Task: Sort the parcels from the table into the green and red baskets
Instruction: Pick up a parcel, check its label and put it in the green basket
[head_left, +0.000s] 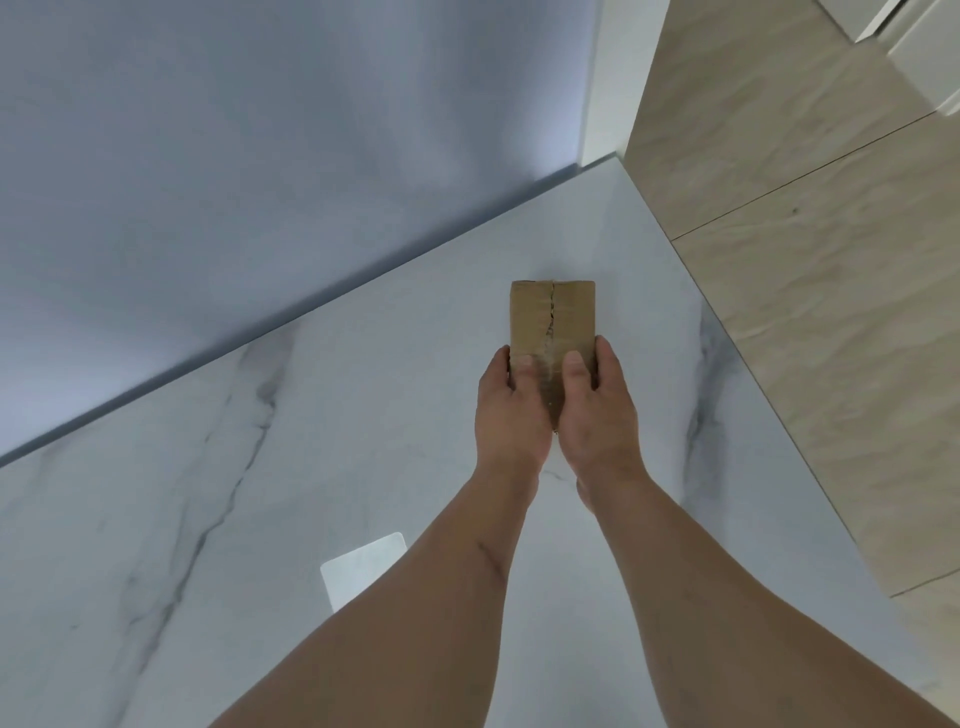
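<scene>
A small brown cardboard parcel with a taped seam down its top is over the white marble table, near the right side. My left hand grips its near left edge, thumb on top. My right hand grips its near right edge, thumb on top as well. Both hands cover the parcel's near end. Whether the parcel rests on the table or is lifted off it cannot be told. No basket is in view.
A grey-blue wall runs along the table's far edge. The table's right edge drops to a beige tiled floor. A bright rectangular reflection lies on the tabletop near my left forearm.
</scene>
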